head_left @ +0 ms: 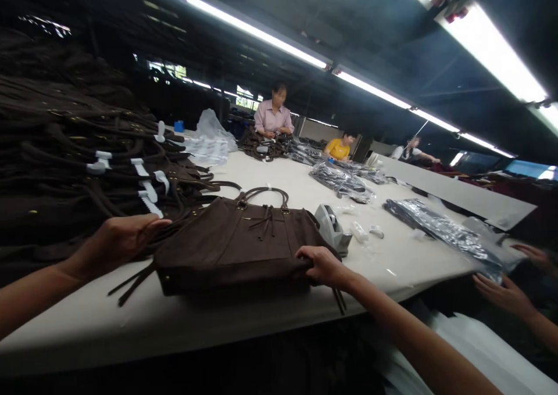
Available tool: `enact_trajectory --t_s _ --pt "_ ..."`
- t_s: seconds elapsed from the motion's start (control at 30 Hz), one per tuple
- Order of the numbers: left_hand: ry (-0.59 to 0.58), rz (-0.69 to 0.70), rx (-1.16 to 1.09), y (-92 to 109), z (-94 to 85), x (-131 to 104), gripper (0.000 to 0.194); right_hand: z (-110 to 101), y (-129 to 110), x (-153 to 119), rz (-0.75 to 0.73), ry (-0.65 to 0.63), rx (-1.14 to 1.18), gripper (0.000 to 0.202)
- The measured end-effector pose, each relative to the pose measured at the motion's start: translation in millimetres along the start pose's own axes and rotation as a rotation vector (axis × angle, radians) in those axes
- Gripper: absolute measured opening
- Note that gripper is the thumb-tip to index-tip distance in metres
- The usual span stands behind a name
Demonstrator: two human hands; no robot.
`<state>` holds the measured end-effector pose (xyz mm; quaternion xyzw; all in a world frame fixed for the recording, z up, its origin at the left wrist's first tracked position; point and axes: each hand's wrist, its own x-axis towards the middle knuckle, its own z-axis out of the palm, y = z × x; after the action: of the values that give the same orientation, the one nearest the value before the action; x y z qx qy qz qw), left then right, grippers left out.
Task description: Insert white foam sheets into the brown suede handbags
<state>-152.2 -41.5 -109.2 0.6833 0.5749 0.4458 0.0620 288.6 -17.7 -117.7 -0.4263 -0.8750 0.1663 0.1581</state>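
Observation:
A dark brown handbag [257,238] lies on the table in front of me, its two handles pointing away and a tied bow on its front. My right hand [322,264] grips the near right edge of the bag, with the fingers curled over it. To the left of the bag, my left hand [120,239] is closed, thumb and fingers pressed together. Whatever may be between those fingertips is hidden. Just beyond them hangs a white paper tag [150,203] from the piled brown handbags [87,145]. Dark straps dangle at both sides of the bag.
A grey tape dispenser [333,229] stands right of the bag, near crumpled clear plastic [360,232]. Plastic-wrapped packs [444,232] lie farther right, where a co-worker's hands [505,293] touch one. Other people work across the white table [279,177].

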Motion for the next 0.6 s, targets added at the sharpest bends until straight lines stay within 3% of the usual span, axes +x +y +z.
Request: enact_trajectory --t_s 0.07,0.13,0.23,0.33,0.43,0.53,0.6 --pt "-0.052 0.075 0.117 9 -11.1 4 0.040 -9 0 16 0.016 -0.018 0.104 0.020" --pt "-0.167 0.116 0.185 21 -2.9 -2 0.044 -13 2 33 0.015 -0.034 0.198 0.018" --pt "-0.357 0.182 0.240 37 33.3 -21 0.053 -18 6 52 0.039 -0.029 0.255 0.024" --pt "-0.382 0.229 0.302 39 64.8 -32 0.041 -26 10 59 0.096 -0.037 0.196 0.028" --pt "-0.471 0.174 0.256 33 74.8 -23 0.035 -34 13 58 0.138 -0.176 0.168 0.037" --pt "-0.658 0.038 0.180 30 73.4 -3 0.046 -39 18 57 0.128 -0.271 0.224 0.045" --pt "-0.696 -0.039 0.178 31 73.2 9 0.053 -39 22 56 0.117 -0.280 0.281 0.048"
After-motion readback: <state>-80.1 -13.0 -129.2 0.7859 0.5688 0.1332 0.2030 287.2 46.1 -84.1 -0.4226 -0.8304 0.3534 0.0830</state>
